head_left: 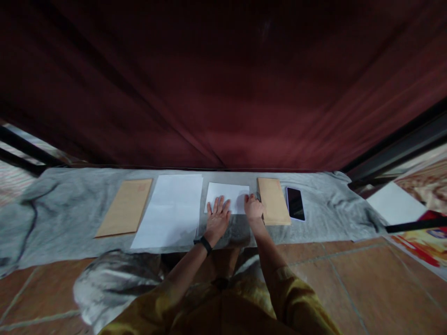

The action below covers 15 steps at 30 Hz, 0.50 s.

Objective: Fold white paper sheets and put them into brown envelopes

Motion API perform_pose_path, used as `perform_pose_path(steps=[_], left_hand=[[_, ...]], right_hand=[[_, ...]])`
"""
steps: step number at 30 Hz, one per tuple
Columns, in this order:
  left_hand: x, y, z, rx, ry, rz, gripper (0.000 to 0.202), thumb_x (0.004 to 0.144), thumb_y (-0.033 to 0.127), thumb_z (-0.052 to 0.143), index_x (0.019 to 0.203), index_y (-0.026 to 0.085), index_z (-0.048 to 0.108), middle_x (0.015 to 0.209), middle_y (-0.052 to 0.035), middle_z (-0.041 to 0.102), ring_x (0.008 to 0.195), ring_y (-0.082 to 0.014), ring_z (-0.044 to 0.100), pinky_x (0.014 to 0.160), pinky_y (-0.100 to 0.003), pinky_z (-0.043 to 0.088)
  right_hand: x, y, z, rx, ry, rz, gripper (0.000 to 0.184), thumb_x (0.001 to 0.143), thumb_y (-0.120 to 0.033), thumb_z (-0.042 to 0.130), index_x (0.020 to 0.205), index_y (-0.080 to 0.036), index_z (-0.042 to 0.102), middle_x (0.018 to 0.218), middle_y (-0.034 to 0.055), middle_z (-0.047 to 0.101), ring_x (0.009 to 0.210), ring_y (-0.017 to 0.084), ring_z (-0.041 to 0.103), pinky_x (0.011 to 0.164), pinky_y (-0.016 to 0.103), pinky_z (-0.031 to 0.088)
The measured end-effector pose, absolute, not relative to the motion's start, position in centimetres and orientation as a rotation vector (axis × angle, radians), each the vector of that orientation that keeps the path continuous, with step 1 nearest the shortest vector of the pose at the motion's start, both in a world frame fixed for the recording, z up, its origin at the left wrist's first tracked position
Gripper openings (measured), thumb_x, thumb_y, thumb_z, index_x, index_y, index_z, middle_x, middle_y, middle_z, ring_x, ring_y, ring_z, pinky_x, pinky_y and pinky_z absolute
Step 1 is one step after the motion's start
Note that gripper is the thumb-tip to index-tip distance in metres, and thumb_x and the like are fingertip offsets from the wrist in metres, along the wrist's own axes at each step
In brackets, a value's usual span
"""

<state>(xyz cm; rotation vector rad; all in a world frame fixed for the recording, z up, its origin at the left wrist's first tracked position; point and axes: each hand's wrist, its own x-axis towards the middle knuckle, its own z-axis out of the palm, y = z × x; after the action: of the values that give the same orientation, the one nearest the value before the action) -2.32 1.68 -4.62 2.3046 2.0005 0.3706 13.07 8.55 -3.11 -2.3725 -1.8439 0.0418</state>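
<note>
A smaller white sheet of paper [223, 190], perhaps folded, lies crosswise in front of me. My left hand [218, 217] rests flat on its lower left part with the fingers spread. At the sheet's right edge is my right hand [253, 207], its fingers curled closed; whether anything is inside them is hidden. Just right of that hand lies a narrow stack of brown envelopes [275, 202]. To the left of the small sheet sits a stack of large white paper [171, 209], with another brown envelope [125, 207] beyond it.
A grey cloth [324, 204] covers the long, narrow surface. A phone [295, 204] lies dark-screened beside the right-hand envelopes. Behind hangs a dark red curtain [223, 116]. Dark metal bars [401, 144] flank the surface, and a tiled floor [349, 279] lies below.
</note>
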Motion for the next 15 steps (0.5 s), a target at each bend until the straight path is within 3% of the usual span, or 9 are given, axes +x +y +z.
perform_pose_path(steps=[4, 7, 11, 15], left_hand=[[-2.1, 1.5, -4.6, 2.275, 2.004, 0.347, 0.052, 0.102, 0.034, 0.037, 0.154, 0.028, 0.039, 0.165, -0.0084, 0.032, 0.155, -0.0314, 0.019, 0.122, -0.066, 0.012], [-2.2, 1.6, -4.7, 2.285, 2.001, 0.334, 0.053, 0.102, 0.036, 0.037, 0.155, 0.028, 0.037, 0.165, -0.0089, 0.031, 0.155, -0.0316, 0.019, 0.122, -0.066, 0.012], [-2.3, 1.6, -5.0, 2.309, 1.997, 0.295, 0.056, 0.101, 0.035, 0.037, 0.156, 0.028, 0.035, 0.166, -0.0106, 0.028, 0.155, -0.0334, 0.017, 0.121, -0.068, 0.012], [-2.3, 1.5, -5.1, 2.348, 1.951, 0.204, 0.062, 0.096, 0.023, 0.038, 0.158, 0.019, 0.031, 0.166, -0.0144, 0.025, 0.155, -0.0346, 0.013, 0.121, -0.068, 0.012]], right_hand=[[13.0, 8.2, -2.0, -2.38, -1.843, 0.074, 0.038, 0.104, -0.032, 0.041, 0.117, -0.004, 0.064, 0.086, 0.0207, 0.074, 0.082, 0.027, 0.076, 0.071, 0.034, 0.056], [12.6, 7.4, -1.1, -2.367, -1.819, 0.068, 0.039, 0.102, -0.029, 0.043, 0.126, -0.003, 0.06, 0.098, 0.0234, 0.073, 0.091, 0.029, 0.073, 0.074, 0.036, 0.056], [10.9, 6.1, -1.2, -1.99, -1.981, 0.147, 0.039, 0.103, -0.028, 0.041, 0.133, -0.009, 0.059, 0.127, 0.0211, 0.066, 0.12, 0.027, 0.062, 0.1, 0.038, 0.048], [9.1, 5.0, -3.3, -1.603, -2.186, 0.275, 0.042, 0.104, -0.024, 0.038, 0.142, -0.016, 0.055, 0.149, 0.0136, 0.054, 0.14, 0.021, 0.046, 0.118, 0.04, 0.034]])
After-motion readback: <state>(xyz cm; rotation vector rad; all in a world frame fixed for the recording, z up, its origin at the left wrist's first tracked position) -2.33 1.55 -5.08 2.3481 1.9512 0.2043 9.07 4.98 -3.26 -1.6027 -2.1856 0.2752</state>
